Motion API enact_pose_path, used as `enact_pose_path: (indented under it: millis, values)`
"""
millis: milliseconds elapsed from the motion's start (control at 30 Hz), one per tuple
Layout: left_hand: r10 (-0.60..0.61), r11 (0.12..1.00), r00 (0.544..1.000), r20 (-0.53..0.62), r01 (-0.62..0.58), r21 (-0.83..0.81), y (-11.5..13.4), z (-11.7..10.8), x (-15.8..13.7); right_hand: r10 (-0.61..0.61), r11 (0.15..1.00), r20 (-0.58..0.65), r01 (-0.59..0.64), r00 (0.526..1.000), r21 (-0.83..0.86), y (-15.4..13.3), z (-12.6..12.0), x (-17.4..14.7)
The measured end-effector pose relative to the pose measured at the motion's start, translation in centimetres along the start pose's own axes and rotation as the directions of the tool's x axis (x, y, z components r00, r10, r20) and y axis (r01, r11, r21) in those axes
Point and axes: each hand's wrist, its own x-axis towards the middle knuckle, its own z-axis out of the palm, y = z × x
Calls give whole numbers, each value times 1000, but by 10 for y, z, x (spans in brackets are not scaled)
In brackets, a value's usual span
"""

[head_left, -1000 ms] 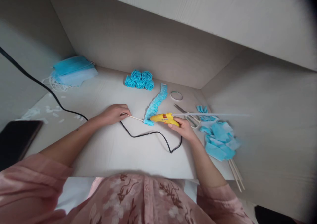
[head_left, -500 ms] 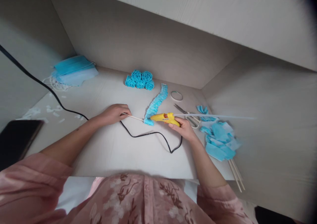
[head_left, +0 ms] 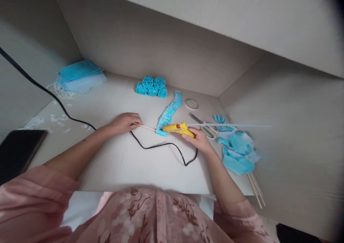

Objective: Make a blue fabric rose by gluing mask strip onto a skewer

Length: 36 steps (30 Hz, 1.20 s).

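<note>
Pale desk (head_left: 129, 171), boxed in by panels at back and sides. Black cord (head_left: 146, 148) runs in from far left, passes under left wrist, bends over near part of desk, ends up at right hand. Dark phone-like slab (head_left: 20, 153), left edge. Stack of blue masks (head_left: 80, 74), back left. Heap of blue fabric pieces (head_left: 239, 151), right side.

Left hand (head_left: 126, 123): fingers pinched on thin stick. Right hand (head_left: 199, 139): fingers wrapped round handle of yellow glue gun (head_left: 177, 128), clear rod out its rear. Pleated blue strip (head_left: 169, 111) lies between the hands, running back. Gun nozzle at strip's near end; can't tell if touching.

Five rolled blue rosettes (head_left: 152, 91), bunched together near back panel. Scissors (head_left: 201, 121) partly open, just behind right hand. Two wooden sticks (head_left: 254, 191) poke past front edge, right. Pale ring (head_left: 191, 109) behind scissors. Thin stick (head_left: 146, 127): tip at strip's near end. White scraps (head_left: 34, 122), left.
</note>
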Motion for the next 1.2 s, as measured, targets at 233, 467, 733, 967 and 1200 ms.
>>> enact_pose_path:
  millis: [233, 467, 733, 967, 1200]
  values:
    - [16, 1000, 1000, -6, -16, -5, -1, 0, 0, 3, 1000, -4, -3, 1000, -13, 1, 0, -1]
    - [9, 1000, 1000, -1, -9, -1, -1, 0, 0, -12, 999, -17, 13, 1000, 40, 2, -1, -2]
    - [10, 1000, 1000, -6, -10, -13, -1, 0, 0, -3, 1000, 0, 3, 1000, -27, 4, 1, -1]
    - [5, 1000, 1000, -10, -5, -12, -1, 0, 0, -14, 998, -21, 12, 1000, -57, 3, -1, -1]
    - [6, 1000, 1000, -18, -7, -11, 0, 0, -1, -10, 1000, -27, 9, 1000, -21, 1, -2, -2]
